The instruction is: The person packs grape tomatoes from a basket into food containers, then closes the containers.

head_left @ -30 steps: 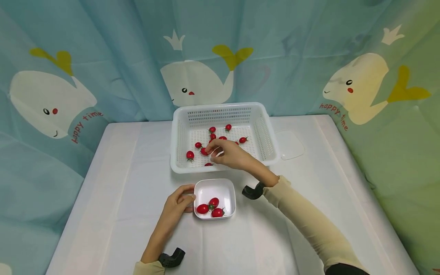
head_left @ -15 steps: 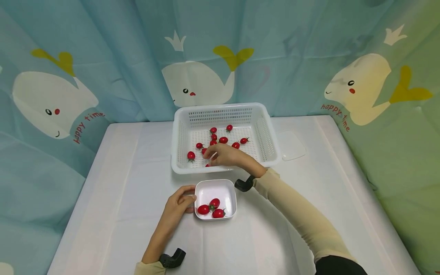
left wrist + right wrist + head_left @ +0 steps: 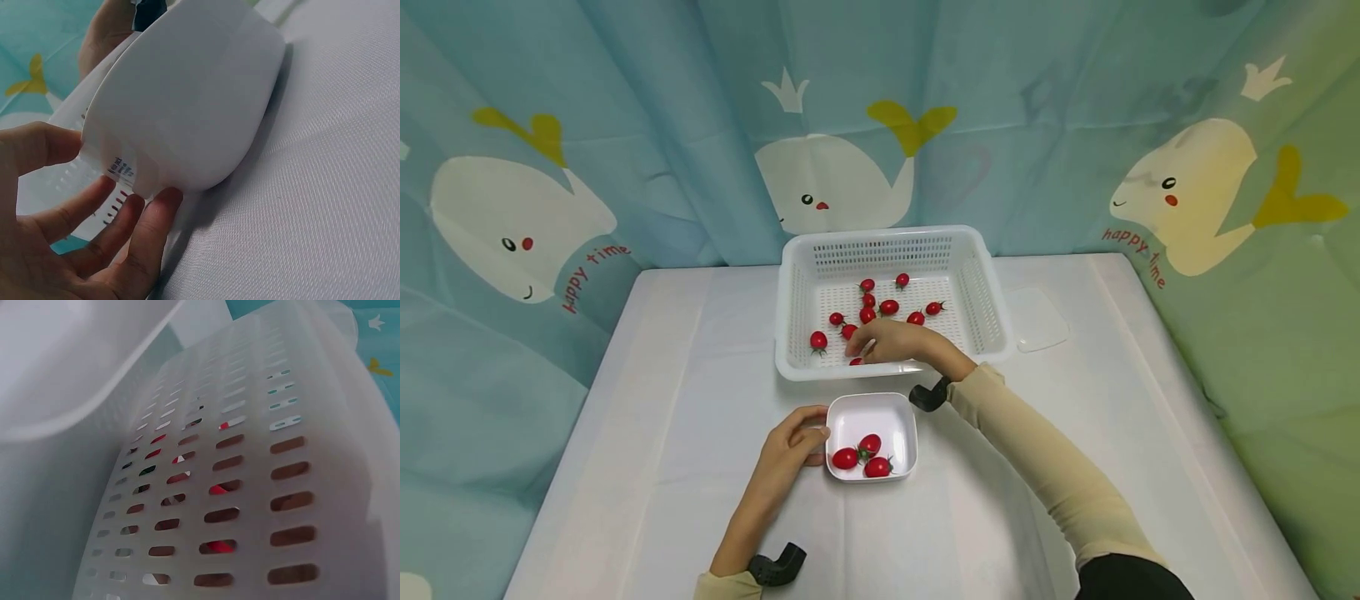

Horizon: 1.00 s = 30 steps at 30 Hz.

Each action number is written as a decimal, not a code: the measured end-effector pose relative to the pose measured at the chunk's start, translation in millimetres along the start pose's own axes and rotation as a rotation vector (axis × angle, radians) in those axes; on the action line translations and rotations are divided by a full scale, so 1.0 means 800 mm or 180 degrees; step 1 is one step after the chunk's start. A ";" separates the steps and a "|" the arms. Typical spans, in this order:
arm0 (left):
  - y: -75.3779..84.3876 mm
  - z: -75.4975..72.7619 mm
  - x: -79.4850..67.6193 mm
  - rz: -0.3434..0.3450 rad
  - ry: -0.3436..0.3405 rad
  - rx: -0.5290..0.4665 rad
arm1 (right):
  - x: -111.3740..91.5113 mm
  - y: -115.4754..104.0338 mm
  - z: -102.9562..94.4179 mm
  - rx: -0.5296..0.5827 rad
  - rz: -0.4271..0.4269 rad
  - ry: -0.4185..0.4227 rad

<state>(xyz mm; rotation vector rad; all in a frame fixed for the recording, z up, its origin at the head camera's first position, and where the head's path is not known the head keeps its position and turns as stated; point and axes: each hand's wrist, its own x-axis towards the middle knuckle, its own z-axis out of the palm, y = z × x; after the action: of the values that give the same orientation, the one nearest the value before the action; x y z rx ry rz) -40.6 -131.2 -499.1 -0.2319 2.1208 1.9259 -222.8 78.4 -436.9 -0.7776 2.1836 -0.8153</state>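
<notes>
A small white square dish (image 3: 887, 421) with three red cherry tomatoes (image 3: 877, 467) in it stands on the table. My left hand (image 3: 787, 446) holds its left side, the thumb at the rim and fingertips against the outer wall; the left wrist view shows the dish (image 3: 187, 94) close up. My right hand (image 3: 895, 340) reaches down into a white plastic basket (image 3: 786, 358) behind it, fingers pointing down among several cherry tomatoes (image 3: 888, 307). One tomato (image 3: 856, 362) lies partly hidden beside its fingertips. In the right wrist view the basket's slotted wall (image 3: 250, 456) mostly hides that hand.
A clear flat lid (image 3: 1041, 321) lies right of the basket on the white-covered table (image 3: 700, 350). A blue-green curtain (image 3: 700, 125) printed with whales hangs behind and at the sides. The basket's front wall (image 3: 820, 372) stands between the dish and the loose tomatoes.
My right hand has gone lower into the basket and nearer its front wall, and its forearm has shifted left. My left hand and the dish stay in place.
</notes>
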 end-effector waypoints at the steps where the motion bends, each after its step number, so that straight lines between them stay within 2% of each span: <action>1: 0.000 0.000 0.000 0.0015 -0.0006 0.0003 | 0.000 0.000 0.000 0.0000 -0.0012 -0.0022; 9: 0.000 0.001 -0.001 0.0044 0.0020 0.0039 | -0.002 0.000 -0.001 0.0059 -0.0030 -0.0101; 14: -0.001 0.001 -0.001 0.0037 0.0035 0.0051 | -0.001 0.001 -0.002 0.0134 -0.0035 -0.0083; 24: 0.000 0.001 -0.001 0.0015 0.0018 0.0013 | 0.001 0.002 -0.001 0.0252 0.0123 -0.0021; 30: 0.002 0.001 -0.002 0.0015 -0.0004 0.0000 | 0.003 0.004 0.000 0.0219 0.0092 0.0046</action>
<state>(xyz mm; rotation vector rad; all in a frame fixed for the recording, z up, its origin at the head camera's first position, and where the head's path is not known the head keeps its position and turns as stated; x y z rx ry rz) -39.5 -130.2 -496.8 -0.2258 2.1223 1.9282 -224.8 78.8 -440.3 -0.7067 2.1627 -0.8793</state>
